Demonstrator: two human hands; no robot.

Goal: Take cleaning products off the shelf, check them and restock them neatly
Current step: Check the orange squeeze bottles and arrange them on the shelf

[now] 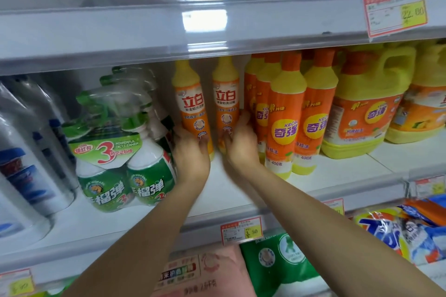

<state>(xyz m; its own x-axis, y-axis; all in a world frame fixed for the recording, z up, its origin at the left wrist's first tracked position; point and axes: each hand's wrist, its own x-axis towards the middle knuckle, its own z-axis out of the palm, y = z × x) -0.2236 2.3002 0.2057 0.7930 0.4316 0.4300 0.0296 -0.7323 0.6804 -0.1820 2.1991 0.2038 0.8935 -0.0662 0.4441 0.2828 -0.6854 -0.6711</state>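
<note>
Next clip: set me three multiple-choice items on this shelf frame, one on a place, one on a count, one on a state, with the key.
1. What stands just left of the left-hand bottle?
A. green spray bottles
B. yellow jugs
C. blue bags

2. How many bottles are gripped?
A. one
B. two
C. four

3. The right-hand bottle is:
A. upright
B. on its side
C. upside down

Key:
1 A, the green spray bottles border the left hand.
2 B, the left hand and the right hand each grip one bottle.
3 A, its neck points up.
</note>
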